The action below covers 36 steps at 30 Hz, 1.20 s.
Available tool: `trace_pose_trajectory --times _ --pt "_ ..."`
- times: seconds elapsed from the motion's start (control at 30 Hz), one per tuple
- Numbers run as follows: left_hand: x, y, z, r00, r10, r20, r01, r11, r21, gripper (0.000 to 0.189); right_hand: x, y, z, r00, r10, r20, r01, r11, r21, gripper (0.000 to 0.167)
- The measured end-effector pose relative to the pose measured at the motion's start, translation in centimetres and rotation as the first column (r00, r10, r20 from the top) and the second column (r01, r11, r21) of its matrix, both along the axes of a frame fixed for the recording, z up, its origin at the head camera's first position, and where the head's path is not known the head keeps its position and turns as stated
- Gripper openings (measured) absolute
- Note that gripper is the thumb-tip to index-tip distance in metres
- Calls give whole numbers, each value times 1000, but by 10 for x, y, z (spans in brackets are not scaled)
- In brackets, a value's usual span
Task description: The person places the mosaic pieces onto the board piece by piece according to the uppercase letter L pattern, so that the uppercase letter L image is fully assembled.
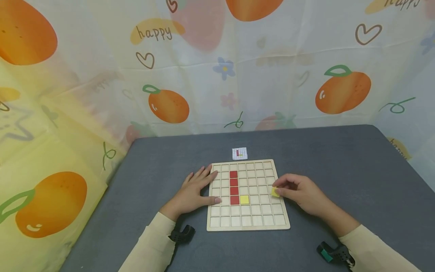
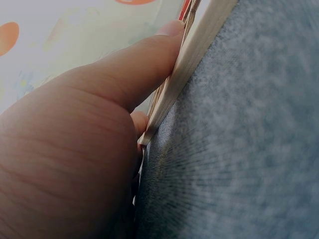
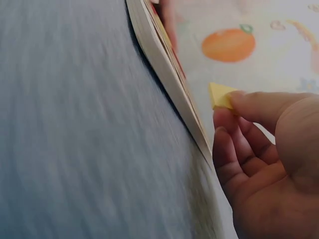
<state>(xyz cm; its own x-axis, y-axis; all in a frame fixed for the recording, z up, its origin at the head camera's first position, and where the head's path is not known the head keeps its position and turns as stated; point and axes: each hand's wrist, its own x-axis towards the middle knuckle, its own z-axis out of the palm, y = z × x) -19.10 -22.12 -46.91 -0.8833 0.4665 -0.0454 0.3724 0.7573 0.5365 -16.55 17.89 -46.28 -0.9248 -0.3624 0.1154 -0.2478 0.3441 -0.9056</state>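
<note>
A wooden grid board (image 1: 248,229) lies on the dark table, divided into small square cells. In one column several red square tiles (image 1: 234,190) sit in a line, and a yellow tile (image 1: 244,200) fills the cell to the right of the lowest one. My left hand (image 1: 193,192) rests on the board's left edge, fingers spread, with the thumb (image 2: 149,59) over the rim in the left wrist view. Between thumb and fingertips my right hand (image 1: 302,192) pinches another yellow tile (image 3: 220,96), over the board's right edge.
Behind the board lies a small card (image 1: 239,153) printed with a grid and a red and yellow pattern. The grey table (image 1: 340,158) reaches back to a fruit-patterned cloth (image 1: 204,75). Black straps with devices (image 1: 182,234) are on both wrists.
</note>
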Motion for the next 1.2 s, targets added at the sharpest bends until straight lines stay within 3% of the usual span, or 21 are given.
trace_pose_trajectory --times 0.23,0.5,0.8,1.2 --pt "2 -1 3 1000 -2 5 2 1000 1 103 2 -28 1 999 16 -36 -16 1000 -12 8" --pt "1 0 2 1000 -3 2 3 1000 7 103 3 -52 -1 995 34 -97 -24 994 103 11" --pt "2 1 3 1000 -4 3 3 1000 5 104 4 -58 4 996 47 -79 -34 987 157 7" --pt "1 1 0 1000 1 3 -1 1000 -2 103 5 -59 -3 977 112 -182 -80 982 174 12"
